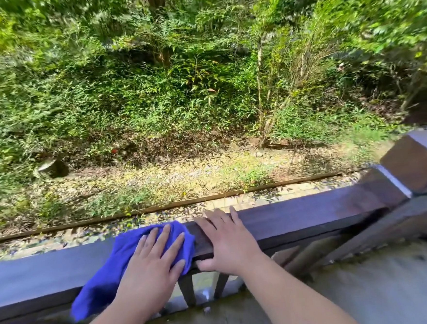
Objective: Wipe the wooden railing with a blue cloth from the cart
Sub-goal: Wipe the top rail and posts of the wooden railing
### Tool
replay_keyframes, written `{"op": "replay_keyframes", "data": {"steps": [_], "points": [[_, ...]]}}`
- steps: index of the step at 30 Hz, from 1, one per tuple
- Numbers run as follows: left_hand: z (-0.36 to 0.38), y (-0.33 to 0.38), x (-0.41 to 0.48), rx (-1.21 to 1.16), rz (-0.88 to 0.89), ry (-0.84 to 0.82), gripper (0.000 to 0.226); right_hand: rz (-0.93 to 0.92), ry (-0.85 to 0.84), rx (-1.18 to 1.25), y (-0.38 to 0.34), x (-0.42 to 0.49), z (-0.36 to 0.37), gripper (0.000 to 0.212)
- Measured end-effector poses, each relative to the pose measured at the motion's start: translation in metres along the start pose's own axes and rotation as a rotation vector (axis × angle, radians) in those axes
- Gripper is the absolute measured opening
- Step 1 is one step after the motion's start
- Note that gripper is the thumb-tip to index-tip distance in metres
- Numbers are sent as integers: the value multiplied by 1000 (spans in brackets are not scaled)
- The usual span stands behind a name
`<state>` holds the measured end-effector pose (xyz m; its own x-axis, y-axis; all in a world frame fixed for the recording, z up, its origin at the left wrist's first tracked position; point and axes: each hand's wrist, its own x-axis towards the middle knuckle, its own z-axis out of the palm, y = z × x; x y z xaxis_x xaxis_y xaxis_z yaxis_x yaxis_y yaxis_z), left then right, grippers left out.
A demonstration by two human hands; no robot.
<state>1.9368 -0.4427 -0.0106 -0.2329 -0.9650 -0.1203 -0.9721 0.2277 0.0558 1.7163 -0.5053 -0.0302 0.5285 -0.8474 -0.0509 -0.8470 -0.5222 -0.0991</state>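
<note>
The dark wooden railing runs across the lower part of the view, from the left edge up to a corner post at the right. A blue cloth is draped over its top, hanging down on my side. My left hand lies flat on the cloth with fingers spread, pressing it onto the rail. My right hand rests bare on the rail just right of the cloth, fingers over the top and thumb on the near face. The cart is out of view.
A thick wooden corner post stands at the right end. Balusters drop below the rail over a grey floor. Beyond the rail lie a paved strip, a leaf-strewn bank and dense green bushes.
</note>
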Motion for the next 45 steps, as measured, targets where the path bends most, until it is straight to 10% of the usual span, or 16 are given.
{"op": "replay_keyframes", "data": {"steps": [45], "points": [[9, 400, 219, -79, 353, 38, 59, 165, 37, 20, 361, -165, -51, 105]]}}
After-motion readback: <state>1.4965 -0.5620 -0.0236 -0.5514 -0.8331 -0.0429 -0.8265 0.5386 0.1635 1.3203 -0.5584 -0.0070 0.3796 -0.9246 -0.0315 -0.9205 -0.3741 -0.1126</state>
